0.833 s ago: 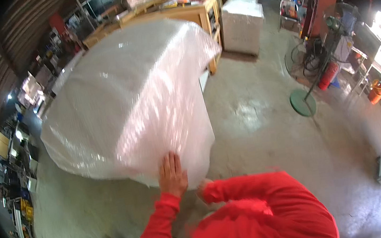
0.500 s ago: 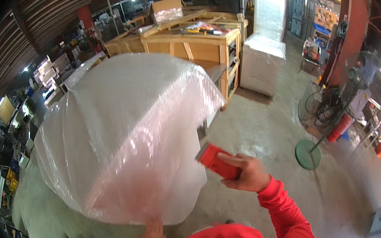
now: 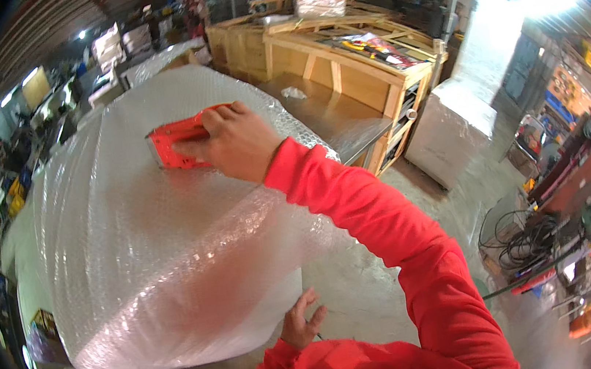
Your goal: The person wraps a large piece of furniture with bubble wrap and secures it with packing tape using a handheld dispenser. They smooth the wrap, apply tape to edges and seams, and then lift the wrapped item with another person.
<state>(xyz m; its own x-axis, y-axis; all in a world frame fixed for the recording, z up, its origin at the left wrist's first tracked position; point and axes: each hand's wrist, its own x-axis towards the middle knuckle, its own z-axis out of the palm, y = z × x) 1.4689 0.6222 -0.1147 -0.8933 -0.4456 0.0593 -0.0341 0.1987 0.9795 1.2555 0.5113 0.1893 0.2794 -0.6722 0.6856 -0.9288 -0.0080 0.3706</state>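
The right hand (image 3: 235,142), which a moment ago held the red tape dispenser (image 3: 180,143) in the air, now presses it on top of the bubble-wrapped bundle (image 3: 164,252); left hand (image 3: 301,322), fingers loosely open, touches the wrap's lower edge; taping seems begun.

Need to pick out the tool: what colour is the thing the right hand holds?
Red, a flat tool on the clear bubble wrap; clear in the head view.

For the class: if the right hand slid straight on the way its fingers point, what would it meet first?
Probably only more bubble wrap: the right hand presses a red tool pointing left across the wrapped bundle. Depth is uncertain.
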